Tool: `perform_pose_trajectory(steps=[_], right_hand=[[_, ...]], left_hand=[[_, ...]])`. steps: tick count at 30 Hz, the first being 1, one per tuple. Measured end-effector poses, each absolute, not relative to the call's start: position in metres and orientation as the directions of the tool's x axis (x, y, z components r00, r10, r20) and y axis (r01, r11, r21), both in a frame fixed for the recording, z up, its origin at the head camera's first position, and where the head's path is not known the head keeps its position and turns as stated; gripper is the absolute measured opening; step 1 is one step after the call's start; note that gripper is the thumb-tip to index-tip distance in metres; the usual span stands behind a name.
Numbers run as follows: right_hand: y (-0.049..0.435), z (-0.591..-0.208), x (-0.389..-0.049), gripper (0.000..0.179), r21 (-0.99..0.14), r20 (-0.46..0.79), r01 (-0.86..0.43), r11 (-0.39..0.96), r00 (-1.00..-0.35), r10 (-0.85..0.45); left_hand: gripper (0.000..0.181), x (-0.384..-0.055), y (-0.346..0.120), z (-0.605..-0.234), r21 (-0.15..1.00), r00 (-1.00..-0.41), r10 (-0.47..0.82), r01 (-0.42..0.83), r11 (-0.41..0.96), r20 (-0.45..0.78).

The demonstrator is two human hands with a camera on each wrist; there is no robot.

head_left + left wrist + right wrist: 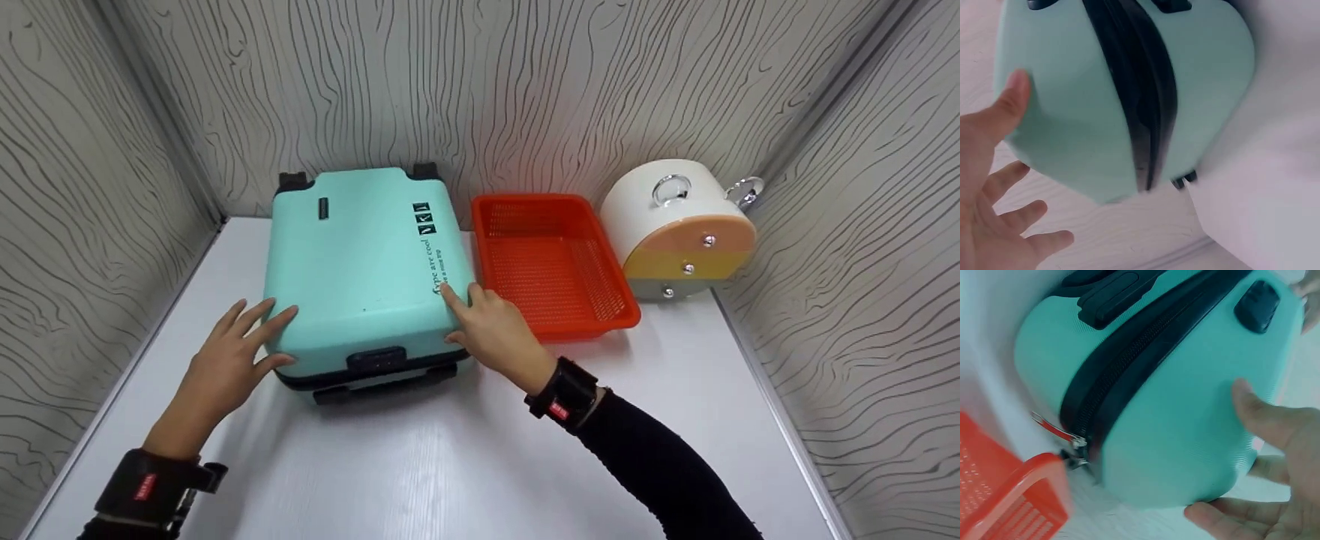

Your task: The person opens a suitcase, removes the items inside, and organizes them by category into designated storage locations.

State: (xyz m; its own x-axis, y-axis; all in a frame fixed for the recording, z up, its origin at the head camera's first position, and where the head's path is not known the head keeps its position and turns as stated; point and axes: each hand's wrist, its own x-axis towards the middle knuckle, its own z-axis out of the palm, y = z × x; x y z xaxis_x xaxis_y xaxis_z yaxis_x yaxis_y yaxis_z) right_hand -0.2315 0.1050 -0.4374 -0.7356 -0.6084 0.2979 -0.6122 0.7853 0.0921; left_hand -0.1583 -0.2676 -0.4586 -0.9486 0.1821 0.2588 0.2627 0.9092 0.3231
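A mint-green hard-shell suitcase (360, 262) lies flat on the white table, with black wheels at its far end and a black handle on its near side. My left hand (229, 364) is at its near left corner, fingers spread over the edge, the thumb lower on the near side. At the near right corner my right hand (499, 330) rests with its index finger on the top by the printed lettering. In the right wrist view, the suitcase's zipper (1123, 360) runs round the side, its red pull (1053, 427) hanging at the corner.
Right of the suitcase stands a red plastic basket (630, 315), close to my right hand. Beyond it is a round white box (637, 195) with coloured drawers and clear ring handles. Patterned panels (480, 97) enclose the table at the back and both sides.
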Motion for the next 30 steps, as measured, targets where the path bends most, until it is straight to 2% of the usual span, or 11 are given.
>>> perform_pose_trajectory(steps=[5,9,11,13,15,18,22,30], right_hand=[[0.092,-0.441,-0.212,0.070,0.183,0.335,-0.579,0.794,-0.723,-0.605],[0.084,-0.447,-0.205,0.063,0.176,0.382,-0.594,0.785,-0.694,-0.611],[0.086,-0.446,-0.207,0.058,0.108,0.405,-0.632,0.767,-0.677,-0.615],[0.092,-0.443,-0.214,0.053,-0.036,0.409,-0.655,0.755,-0.699,-0.587],[0.102,-0.436,-0.225,0.050,-0.212,0.402,-0.632,0.745,-0.752,-0.523],[0.121,-0.426,-0.241,0.048,-0.431,0.344,-0.510,0.745,-0.856,-0.387],[0.139,-0.426,-0.254,0.045,-0.488,0.227,-0.393,0.779,-0.920,-0.321],[0.138,-0.470,-0.252,0.036,-0.532,0.009,-0.274,0.801,-0.948,-0.318]], left_hand=[[0.066,-0.170,-0.281,-0.460,0.291,-0.939,0.171,0.260,0.921,0.298],[0.065,-0.177,-0.293,-0.460,0.275,-0.935,0.164,0.255,0.927,0.314],[0.065,-0.180,-0.297,-0.458,0.278,-0.940,0.169,0.255,0.926,0.298],[0.066,-0.182,-0.299,-0.454,0.299,-0.950,0.173,0.250,0.921,0.261],[0.068,-0.186,-0.297,-0.450,0.324,-0.958,0.181,0.248,0.913,0.225],[0.071,-0.191,-0.288,-0.443,0.349,-0.959,0.203,0.262,0.900,0.197],[0.073,-0.198,-0.267,-0.438,0.316,-0.934,0.268,0.335,0.887,0.237],[0.070,-0.213,-0.203,-0.430,0.180,-0.842,0.450,0.512,0.840,0.297]])
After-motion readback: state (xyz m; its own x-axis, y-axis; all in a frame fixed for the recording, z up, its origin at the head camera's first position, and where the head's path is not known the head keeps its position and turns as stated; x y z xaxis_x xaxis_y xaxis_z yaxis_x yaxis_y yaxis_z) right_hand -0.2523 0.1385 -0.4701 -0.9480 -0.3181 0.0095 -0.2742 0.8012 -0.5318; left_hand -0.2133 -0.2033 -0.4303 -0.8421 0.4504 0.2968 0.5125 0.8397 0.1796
